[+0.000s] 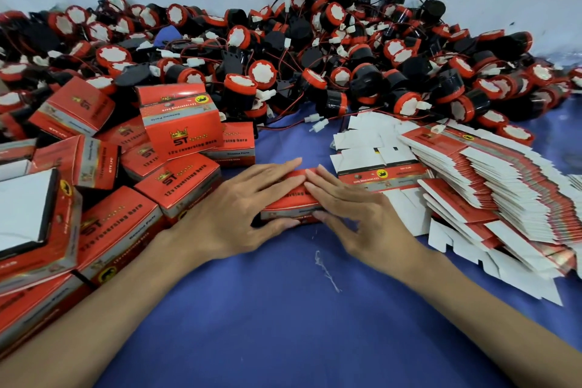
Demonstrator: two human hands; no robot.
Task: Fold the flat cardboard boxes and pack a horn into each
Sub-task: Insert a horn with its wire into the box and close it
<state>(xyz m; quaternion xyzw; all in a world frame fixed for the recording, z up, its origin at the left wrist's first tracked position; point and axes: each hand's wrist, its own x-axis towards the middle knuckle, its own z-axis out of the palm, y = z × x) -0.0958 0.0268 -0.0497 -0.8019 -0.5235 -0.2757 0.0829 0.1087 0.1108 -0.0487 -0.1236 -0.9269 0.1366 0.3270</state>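
Folded boxes [182,135] are heaped left, flat blanks [504,186] right, horns [315,57] behind; the red box [286,200] is pressed under left hand [239,208] and right hand [356,209], grips flat-fingered.

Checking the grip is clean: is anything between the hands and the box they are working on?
Nothing visible. The left hand and right hand both rest directly on the red box, straight fingers across its top, thumbs at its near side.

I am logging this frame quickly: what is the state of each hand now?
Left hand: open, straight fingers pressing on the red box.
Right hand: open, straight fingers pressing on the same box.
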